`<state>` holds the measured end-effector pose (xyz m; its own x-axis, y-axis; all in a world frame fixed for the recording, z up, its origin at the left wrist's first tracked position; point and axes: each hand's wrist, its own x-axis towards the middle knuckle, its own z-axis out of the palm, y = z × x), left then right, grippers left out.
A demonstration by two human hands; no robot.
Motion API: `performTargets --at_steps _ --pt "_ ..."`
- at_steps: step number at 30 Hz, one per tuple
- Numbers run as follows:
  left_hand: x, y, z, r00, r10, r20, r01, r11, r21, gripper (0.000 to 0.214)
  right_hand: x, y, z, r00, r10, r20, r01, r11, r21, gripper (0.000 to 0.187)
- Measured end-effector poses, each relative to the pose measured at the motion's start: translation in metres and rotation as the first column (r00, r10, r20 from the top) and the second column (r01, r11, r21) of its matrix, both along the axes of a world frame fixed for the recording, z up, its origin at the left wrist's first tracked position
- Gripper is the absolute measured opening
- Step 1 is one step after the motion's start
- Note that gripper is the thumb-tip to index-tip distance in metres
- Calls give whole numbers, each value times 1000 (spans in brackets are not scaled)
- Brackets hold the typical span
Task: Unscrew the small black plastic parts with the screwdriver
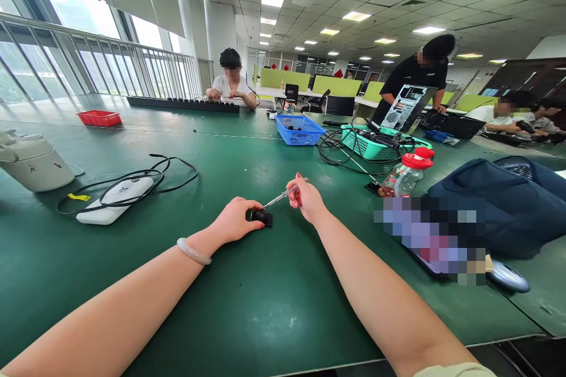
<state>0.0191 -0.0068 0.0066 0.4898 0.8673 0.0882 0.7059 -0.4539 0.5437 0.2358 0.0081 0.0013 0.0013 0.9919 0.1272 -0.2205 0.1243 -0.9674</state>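
On the green tabletop (247,294) my left hand (234,219) grips a small black part (260,217), fingers on its far side and thumb at its near edge. What kind of part it is I cannot make out. My right hand (307,197) is closed around the handle of a slim screwdriver (279,197) with a clear grip. Its shaft slants down to the left, and the tip meets the top of the black part. A pale bangle circles my left wrist.
To the left lie a white power bank (117,199) with a black cord and a beige jug (38,162). A red tray (99,118), blue basket (299,131), green basket (375,144) with cables, red-lidded jar (407,174) and dark bag (495,206) stand around. Several people work farther back.
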Motion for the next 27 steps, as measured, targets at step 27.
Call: performTargets --at_steps 27 --pt "0 1 0 1000 -7 8 7 1000 -3 38 5 -9 12 976 -90 198 44 973 228 51"
